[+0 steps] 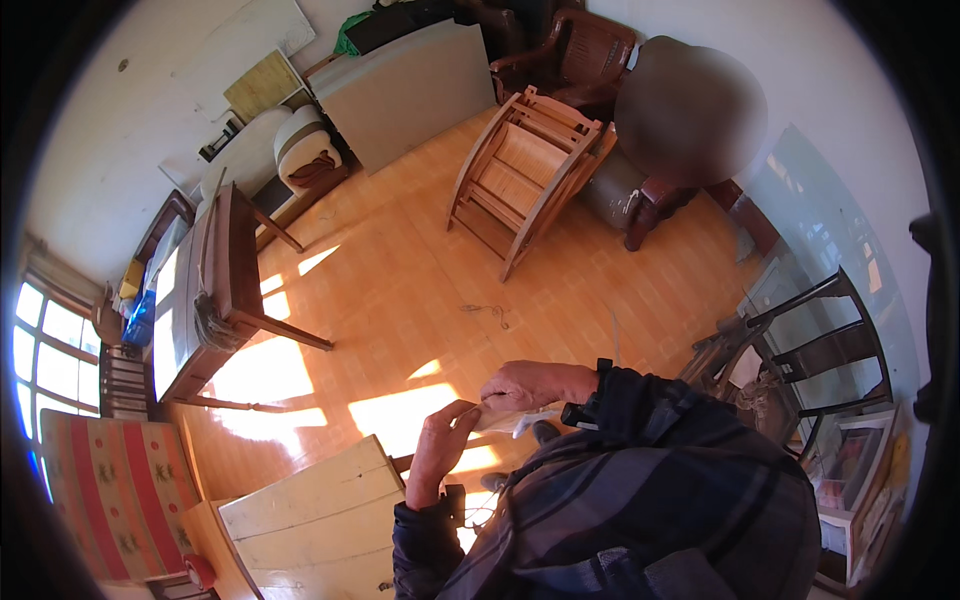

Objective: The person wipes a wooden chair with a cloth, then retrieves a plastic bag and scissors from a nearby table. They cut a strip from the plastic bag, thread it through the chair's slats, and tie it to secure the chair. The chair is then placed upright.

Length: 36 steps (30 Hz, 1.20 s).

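My left hand [443,448] and my right hand [522,386] are close together at the lower middle of the head view, both with curled fingers. Between them is a pale, crumpled, thin item [502,420], maybe a glove or plastic film, which both hands grip. Part of it hangs past the right hand's fingers. Below, my shoes [546,432] show on the sunlit wooden floor.
A worn pale board [300,520] lies lower left, beside a striped upholstered piece [112,490]. A wooden table [230,280] stands left; a folding wooden chair [530,165] and armchair [585,50] are at the back. Dark chairs [820,360] and glass panes [800,200] line the right wall.
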Each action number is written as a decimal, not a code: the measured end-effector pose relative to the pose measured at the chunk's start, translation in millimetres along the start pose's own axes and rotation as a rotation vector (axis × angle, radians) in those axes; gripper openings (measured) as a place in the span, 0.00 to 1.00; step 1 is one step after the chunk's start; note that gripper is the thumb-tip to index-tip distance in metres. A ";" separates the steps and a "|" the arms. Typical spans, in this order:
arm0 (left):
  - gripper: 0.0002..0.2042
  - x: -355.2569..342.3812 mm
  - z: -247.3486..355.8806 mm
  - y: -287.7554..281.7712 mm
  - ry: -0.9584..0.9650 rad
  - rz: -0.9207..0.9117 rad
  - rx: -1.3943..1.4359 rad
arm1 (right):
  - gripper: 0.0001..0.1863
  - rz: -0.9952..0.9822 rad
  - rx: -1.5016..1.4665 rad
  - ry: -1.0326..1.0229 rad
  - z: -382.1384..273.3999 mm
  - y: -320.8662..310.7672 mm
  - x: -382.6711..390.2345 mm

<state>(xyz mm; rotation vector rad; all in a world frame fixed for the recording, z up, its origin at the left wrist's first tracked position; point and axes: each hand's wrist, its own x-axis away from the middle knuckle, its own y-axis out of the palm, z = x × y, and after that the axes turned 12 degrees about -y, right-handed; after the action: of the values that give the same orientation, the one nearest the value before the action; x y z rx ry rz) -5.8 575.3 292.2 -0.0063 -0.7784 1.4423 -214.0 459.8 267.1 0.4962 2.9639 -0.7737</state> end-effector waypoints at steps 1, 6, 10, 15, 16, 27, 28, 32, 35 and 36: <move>0.13 -0.7 -1.0 6.0 0.032 -0.005 0.004 | 0.16 0.013 0.019 0.001 3.3 1.5 6.8; 0.12 -1.8 -0.5 36.9 0.027 -0.026 -0.035 | 0.16 0.051 0.106 0.037 19.5 15.3 26.1; 0.15 -0.3 -6.1 52.4 0.030 -0.039 -0.045 | 0.11 0.093 0.078 0.027 22.3 26.3 38.6; 0.11 4.7 -19.6 64.6 0.042 0.032 0.016 | 0.09 0.100 0.017 0.060 23.3 27.8 43.1; 0.11 4.9 -21.7 66.4 0.052 0.051 0.017 | 0.10 0.096 0.014 0.057 24.3 27.7 42.1; 0.13 6.1 -40.8 66.5 0.000 0.089 -0.096 | 0.12 0.022 0.062 -0.017 39.2 45.4 24.3; 0.13 6.4 -42.0 65.1 0.030 0.086 -0.059 | 0.11 0.015 0.058 -0.018 39.9 46.1 23.1; 0.12 8.0 -45.7 60.6 0.061 0.061 -0.008 | 0.11 0.013 0.032 -0.044 41.5 49.5 20.0; 0.11 7.4 -47.5 60.8 0.049 0.041 -0.028 | 0.11 0.031 0.029 -0.051 43.1 52.4 20.0; 0.10 7.2 -48.2 61.7 0.048 0.032 -0.035 | 0.11 0.052 0.014 -0.046 43.7 53.9 20.5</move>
<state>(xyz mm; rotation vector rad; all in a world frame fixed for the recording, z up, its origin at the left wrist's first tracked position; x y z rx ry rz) -37.4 613.7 231.2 -0.0798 -0.7672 1.4537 -218.4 489.2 201.1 0.5467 2.8930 -0.7899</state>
